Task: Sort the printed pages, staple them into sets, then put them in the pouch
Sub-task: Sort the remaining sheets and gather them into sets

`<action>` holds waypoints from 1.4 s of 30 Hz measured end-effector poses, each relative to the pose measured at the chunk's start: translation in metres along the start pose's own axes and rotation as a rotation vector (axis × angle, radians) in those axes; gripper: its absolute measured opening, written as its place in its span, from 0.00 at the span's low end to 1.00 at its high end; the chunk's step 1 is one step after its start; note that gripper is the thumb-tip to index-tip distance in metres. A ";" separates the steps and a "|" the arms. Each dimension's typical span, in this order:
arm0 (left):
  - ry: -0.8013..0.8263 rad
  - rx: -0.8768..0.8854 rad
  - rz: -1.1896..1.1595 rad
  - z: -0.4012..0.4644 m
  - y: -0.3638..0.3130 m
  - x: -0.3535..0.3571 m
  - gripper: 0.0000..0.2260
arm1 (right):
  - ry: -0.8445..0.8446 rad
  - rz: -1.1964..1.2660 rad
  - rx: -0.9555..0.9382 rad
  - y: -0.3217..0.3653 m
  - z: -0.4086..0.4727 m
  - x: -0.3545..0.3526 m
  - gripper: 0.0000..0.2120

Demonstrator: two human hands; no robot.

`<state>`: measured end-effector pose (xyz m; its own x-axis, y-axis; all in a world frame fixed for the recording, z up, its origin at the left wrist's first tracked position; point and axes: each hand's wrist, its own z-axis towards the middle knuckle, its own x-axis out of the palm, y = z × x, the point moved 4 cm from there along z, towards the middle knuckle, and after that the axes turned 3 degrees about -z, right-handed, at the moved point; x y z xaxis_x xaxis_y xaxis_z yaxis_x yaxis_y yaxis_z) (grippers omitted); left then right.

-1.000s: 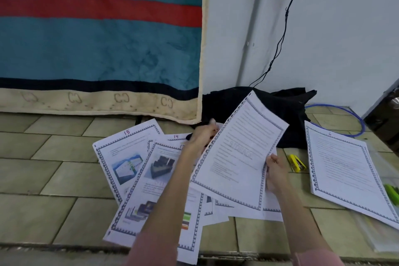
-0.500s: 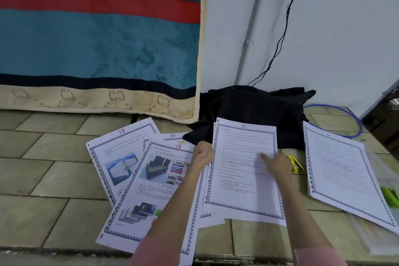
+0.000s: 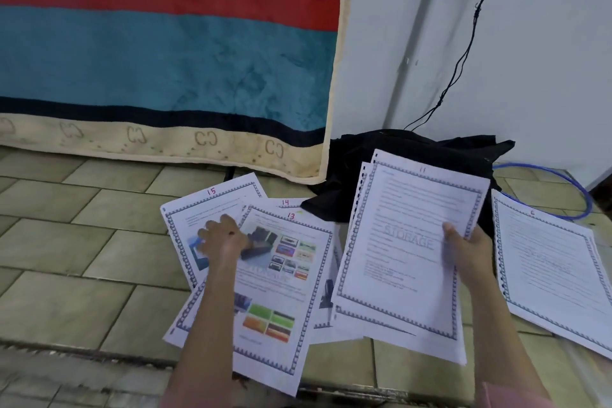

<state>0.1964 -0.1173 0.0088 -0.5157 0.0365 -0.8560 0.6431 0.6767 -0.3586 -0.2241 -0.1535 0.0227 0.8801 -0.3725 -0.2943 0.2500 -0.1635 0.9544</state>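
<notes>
Because the pages carry handwritten red nos. at the top, the fanned layout on the floor makes sense: each number stays readable w/o lifting anything. The stack topped by pg 11 [image 3: 410, 242] sits raised off the tiles, pinched at its right edge by the right hand [image 3: 467, 250], thumb on top and fingers underneath, so it's clamped on that stack, prob. to keep the already-ordered sheets together as one set. At least one more sheet peeks out behind pg 11's left edge. Just left of it lie pg 13 [image 3: 284, 278], pg 14 [image 3: 285, 203] mostly buried under 13, and pg 15 [image 3: 198, 209] furthest left, all overlapping on the floor. The left hand [image 3: 223, 238] rests knuckles-up on the overlap between 15 and 13; whether it's gripping a sheet or only pressing down can't be told, as the fingers are curled and blurred. Judging by this, sorting is the step in hand, w/ stapling not yet begun.

A separate stack marked 6 [image 3: 556, 262] lies apart to the right, likely a finished-order pile. Behind everything, black cloth [image 3: 410, 149] is bunched against the wall, a blue cable loop [image 3: 576, 195] beside it, and a teal blanket [image 3: 165, 69] hangs at left. No stapler or pouch can be made out.
</notes>
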 end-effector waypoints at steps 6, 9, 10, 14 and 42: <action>0.010 0.051 -0.151 -0.006 0.008 0.000 0.25 | 0.225 -0.040 0.098 -0.008 -0.007 0.051 0.27; -0.044 0.042 -0.298 -0.007 0.008 -0.004 0.18 | 0.328 -0.025 0.147 -0.003 -0.035 0.092 0.14; -0.053 0.062 -0.331 -0.009 0.008 -0.007 0.15 | 0.349 0.009 0.177 0.000 -0.045 0.104 0.13; -0.106 0.159 -0.415 -0.013 0.012 -0.016 0.11 | 0.427 0.035 0.284 0.000 -0.074 0.140 0.11; 0.642 0.399 -1.144 -0.037 -0.014 -0.021 0.11 | 0.651 0.484 0.189 0.007 -0.080 0.154 0.42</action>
<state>0.1775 -0.1001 0.0459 -0.9628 0.0110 0.2699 -0.2536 0.3076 -0.9171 -0.0545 -0.1389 -0.0124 0.9449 0.1525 0.2896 -0.2365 -0.2937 0.9262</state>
